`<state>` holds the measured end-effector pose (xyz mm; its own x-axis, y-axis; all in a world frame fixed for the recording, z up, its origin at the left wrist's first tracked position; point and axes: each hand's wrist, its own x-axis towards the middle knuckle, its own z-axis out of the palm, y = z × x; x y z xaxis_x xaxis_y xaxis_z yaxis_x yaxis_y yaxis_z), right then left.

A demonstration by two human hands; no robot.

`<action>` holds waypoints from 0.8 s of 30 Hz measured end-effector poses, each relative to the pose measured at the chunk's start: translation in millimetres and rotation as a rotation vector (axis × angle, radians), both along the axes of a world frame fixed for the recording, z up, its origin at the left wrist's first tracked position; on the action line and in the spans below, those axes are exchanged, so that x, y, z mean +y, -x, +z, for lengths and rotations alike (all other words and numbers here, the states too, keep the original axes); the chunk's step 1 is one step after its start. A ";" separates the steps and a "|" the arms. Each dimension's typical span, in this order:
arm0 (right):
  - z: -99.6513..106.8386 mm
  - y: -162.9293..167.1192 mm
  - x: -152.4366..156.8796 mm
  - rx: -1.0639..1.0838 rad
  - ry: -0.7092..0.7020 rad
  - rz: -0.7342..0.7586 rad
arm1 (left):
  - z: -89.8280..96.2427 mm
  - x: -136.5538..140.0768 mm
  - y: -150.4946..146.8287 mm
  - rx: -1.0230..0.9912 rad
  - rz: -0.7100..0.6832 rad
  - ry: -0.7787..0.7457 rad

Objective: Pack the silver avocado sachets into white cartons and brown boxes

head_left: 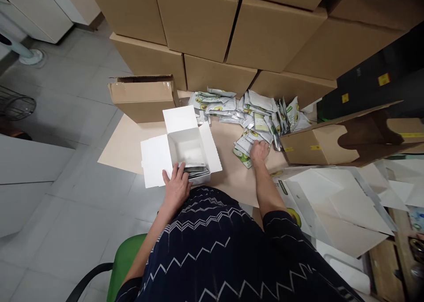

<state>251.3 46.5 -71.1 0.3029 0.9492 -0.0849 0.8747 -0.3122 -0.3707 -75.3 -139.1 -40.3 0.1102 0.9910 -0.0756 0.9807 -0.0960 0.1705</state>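
An open white carton (190, 145) stands on the table with its flaps folded out. Flat silvery sachets (198, 171) stand in a row along its near side; the far part shows bare walls. My left hand (177, 186) lies over the carton's near left edge, fingers stretched apart, fingertips by the sachets. To the right, my right hand (260, 152) curls its fingers over some white and green sachets (244, 144) at the near end of a loose pile. The fingertips are partly hidden. More sachets with avocado pictures (221, 107) are heaped behind.
Large brown cardboard boxes (205, 21) are stacked behind the table (129, 147). A smaller brown box (142, 101) stands at the back left. An open brown box (318, 145) and white printed cartons (338, 200) crowd the right. A green chair (127, 258) is at lower left.
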 end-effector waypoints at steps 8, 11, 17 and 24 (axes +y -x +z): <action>47.7 21.6 6.9 -0.166 0.082 0.067 | 4.5 -0.4 -3.3 -0.013 0.015 0.002; 90.1 28.2 2.4 -0.063 -0.111 0.140 | 5.2 -0.2 -4.0 -0.022 0.020 0.014; 158.5 65.6 -11.3 0.256 -0.459 0.406 | 5.8 -0.5 -4.0 -0.017 0.022 0.017; 147.9 158.4 -10.0 0.207 -0.058 0.995 | 6.5 -0.9 -4.8 -0.002 0.018 0.015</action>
